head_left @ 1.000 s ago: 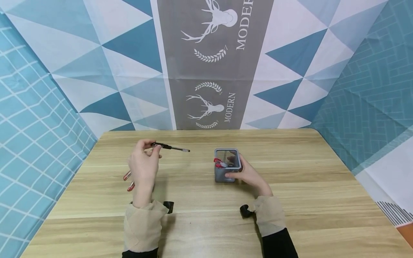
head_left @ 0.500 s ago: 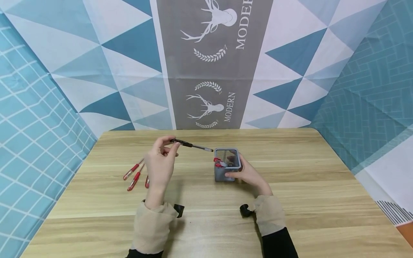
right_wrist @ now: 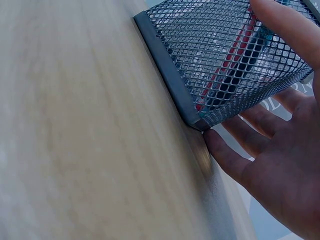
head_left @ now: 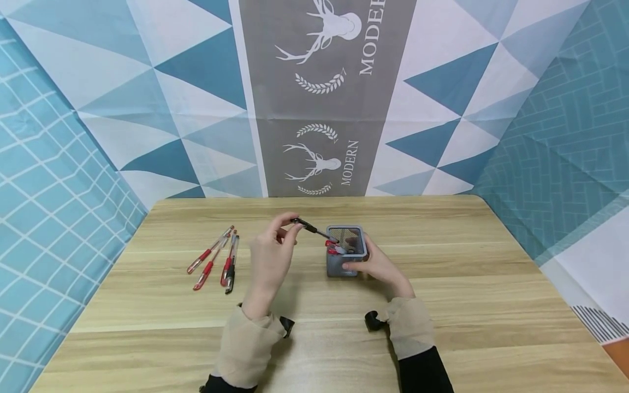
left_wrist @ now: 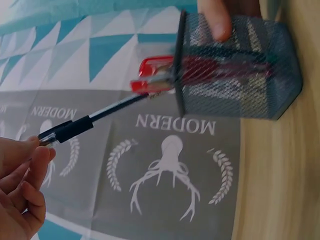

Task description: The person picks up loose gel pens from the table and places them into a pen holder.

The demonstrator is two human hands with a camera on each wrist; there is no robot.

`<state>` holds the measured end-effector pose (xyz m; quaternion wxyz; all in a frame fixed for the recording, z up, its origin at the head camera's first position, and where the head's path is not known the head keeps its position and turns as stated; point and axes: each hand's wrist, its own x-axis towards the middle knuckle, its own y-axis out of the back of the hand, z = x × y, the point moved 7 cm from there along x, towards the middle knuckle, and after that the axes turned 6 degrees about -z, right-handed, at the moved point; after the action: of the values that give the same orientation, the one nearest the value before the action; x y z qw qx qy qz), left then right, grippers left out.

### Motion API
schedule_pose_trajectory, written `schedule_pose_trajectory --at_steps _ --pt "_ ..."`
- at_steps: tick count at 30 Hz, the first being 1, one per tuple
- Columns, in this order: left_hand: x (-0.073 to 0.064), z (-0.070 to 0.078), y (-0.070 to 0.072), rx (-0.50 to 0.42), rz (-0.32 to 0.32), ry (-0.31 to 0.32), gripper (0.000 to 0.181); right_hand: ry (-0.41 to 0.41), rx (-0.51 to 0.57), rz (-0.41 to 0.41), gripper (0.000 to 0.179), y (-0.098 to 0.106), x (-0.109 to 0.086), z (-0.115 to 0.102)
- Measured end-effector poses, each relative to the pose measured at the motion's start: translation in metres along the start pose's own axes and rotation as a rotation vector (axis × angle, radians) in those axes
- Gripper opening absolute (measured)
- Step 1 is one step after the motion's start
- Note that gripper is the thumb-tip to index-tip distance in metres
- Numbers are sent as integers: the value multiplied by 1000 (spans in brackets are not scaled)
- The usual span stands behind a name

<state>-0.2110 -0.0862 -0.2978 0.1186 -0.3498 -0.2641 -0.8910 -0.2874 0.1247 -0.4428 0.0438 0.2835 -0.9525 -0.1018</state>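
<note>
My left hand (head_left: pixel 271 256) pinches a black gel pen (head_left: pixel 309 226) by its rear end between thumb and fingers. The pen slants down to the right, its tip overlapping the rim of a dark square mesh pen holder (head_left: pixel 340 267). In the left wrist view the pen (left_wrist: pixel 75 129) points at red pen ends (left_wrist: pixel 154 67) that stick out of the holder's mouth. My right hand (head_left: pixel 380 267) holds the pen holder from its right side, thumb across the front. Through the mesh in the right wrist view, red and dark pens lean inside the holder (right_wrist: pixel 175 35).
Left on the wooden table (head_left: pixel 324 349) lie several pens side by side, red pens (head_left: pixel 203 277) and a black pen (head_left: pixel 230 277). A patterned cloth backdrop (head_left: pixel 314 98) rises behind the table's far edge. Black straps show at both wrists.
My left hand has carried the black pen rightward from beside the loose pens to the holder, tilting its tip down. The loose pens are now uncovered. My right hand and the holder stayed put.
</note>
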Motion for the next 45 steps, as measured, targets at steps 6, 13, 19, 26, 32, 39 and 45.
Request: schedule_pose_trajectory --at_steps 6,13,19,26,32,39,45 --pt "-2 3 -12 23 -46 -19 15 11 16 -6 88 -1 1 0" --pt "-5 10 -29 85 -136 -47 14 24 15 -10 85 -1 2 -1" --pt "-8 8 -41 155 -175 -35 16 27 15 -19 83 0 2 -1" --pt "-11 1 -49 210 -186 -10 17 19 5 -12 83 0 2 -1" --pt "-13 -3 -54 260 -209 6 20 16 5 -11 85 1 2 1" --pt "-15 -5 -57 258 -220 4 23 21 1 -8 86 0 3 1" --pt "-15 -7 -61 238 -259 36 24 50 12 -15 85 -1 2 -1"
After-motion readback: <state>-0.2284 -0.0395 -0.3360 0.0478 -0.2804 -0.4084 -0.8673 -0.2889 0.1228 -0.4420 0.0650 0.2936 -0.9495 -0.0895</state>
